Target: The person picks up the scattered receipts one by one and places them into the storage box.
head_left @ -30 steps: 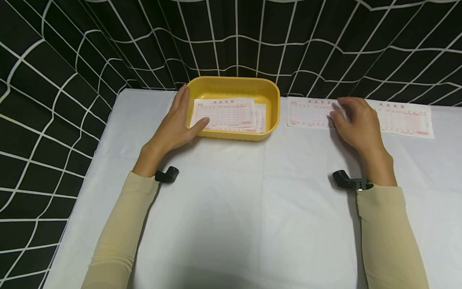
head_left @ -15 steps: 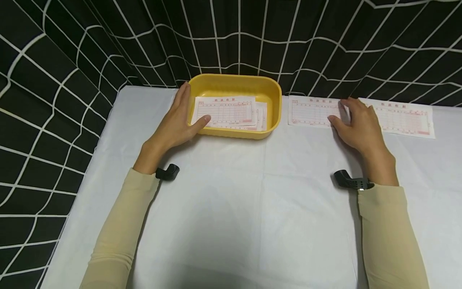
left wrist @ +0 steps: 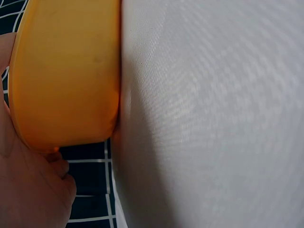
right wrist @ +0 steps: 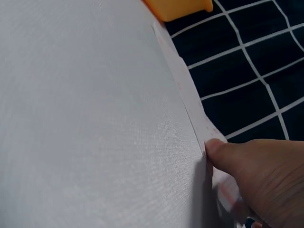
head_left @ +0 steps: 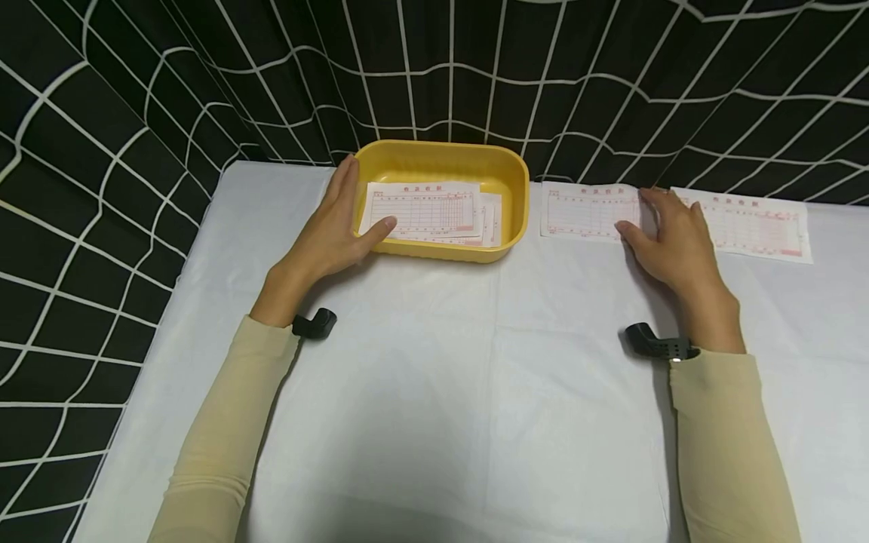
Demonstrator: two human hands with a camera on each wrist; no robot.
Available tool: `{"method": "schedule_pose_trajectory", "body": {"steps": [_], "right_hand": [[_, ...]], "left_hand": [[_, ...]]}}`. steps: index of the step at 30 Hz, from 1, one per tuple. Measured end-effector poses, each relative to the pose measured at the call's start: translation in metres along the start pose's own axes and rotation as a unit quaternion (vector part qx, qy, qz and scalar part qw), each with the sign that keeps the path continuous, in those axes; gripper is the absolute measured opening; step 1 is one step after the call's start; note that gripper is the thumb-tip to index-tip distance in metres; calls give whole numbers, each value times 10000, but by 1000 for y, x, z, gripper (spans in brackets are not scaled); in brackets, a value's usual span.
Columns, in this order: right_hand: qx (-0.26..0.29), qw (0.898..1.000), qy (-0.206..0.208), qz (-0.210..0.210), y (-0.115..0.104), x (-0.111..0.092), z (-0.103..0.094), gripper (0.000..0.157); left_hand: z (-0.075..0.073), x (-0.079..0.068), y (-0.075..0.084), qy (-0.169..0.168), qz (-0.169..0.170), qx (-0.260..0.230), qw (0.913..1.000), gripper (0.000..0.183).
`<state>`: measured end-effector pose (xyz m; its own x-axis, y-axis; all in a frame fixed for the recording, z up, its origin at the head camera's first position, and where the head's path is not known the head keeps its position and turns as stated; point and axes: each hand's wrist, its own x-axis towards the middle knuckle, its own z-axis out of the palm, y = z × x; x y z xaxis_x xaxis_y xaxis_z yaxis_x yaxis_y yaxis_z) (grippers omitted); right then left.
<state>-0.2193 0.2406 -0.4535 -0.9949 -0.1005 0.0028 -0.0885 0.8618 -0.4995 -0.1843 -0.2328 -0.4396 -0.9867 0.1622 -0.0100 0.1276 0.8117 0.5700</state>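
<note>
My left hand (head_left: 319, 226) grips the left end of a yellow plastic bin (head_left: 511, 197), thumb over the front rim and fingers along the outer wall. Inside the bin lie several receipt slips (head_left: 424, 211) printed in red, overlapping each other. At the right, my right hand (head_left: 682, 241) pinches the right end of another receipt slip (head_left: 587, 211), which bows up slightly beside the thumb. In the right wrist view the thumb presses on that slip's near edge; the other fingertips are mostly hidden. A further slip (head_left: 763, 226) lies partly behind this hand, to its right.
A white cloth (head_left: 434, 392) covers the table. Dark fabric with a white grid (head_left: 448, 68) hangs along the back edge and the left side. The bin stands close to the back fabric. Each wrist wears a black camera band (head_left: 658, 343).
My right thumb and fingers have closed on the end of the left loose slip, and that end now bows upward. The left hand still holds the bin in place.
</note>
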Motion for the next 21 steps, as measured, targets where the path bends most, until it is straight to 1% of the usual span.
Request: {"method": "schedule_pose_trajectory", "body": {"steps": [2,7,11,15,21], "right_hand": [[49,9999,121,95,-3,-1,0,68],[248,9976,580,270,-7,-2,0,67],[432,9955,805,269,-5,-2,-1,58],[536,9946,865,220,-3,-4,-5,48],[449,9962,723,194,0,-8,-10,41]], "left_hand": [[0,0,0,0,-8,3,10000,108],[-1,-1,0,11,12,-65,10000,107],[0,-1,0,17,31,-87,10000,107],[0,-1,0,4,25,-63,10000,107],[0,0,-1,12,78,-93,9999,107]]}}
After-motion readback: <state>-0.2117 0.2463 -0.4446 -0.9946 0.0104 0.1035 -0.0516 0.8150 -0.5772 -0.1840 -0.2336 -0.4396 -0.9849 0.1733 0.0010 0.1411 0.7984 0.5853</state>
